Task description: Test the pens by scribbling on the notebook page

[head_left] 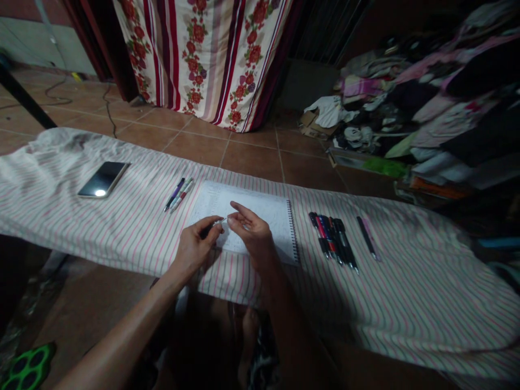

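Pen (pixel 210 228): dark barrel, thin pale tip, held over the near-left part of the spiral notebook (pixel 268 214) on the striped cloth (pixel 122 227). Left hand (pixel 197 246) pinches the barrel. Right hand (pixel 252 233): fingers curled just beside the tip; whether it grips anything cannot be told. 1 phone (pixel 103 179) lies well to the left.

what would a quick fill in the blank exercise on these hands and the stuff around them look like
1. The left hand grips a slim dark ____, its tip toward the right hand.
2. Both hands are above a white notebook bound with a wire ____ along its right edge.
3. The flat black smartphone lies to the ____ of the notebook, on the pink-striped cloth.
Missing words: pen; spiral; left.
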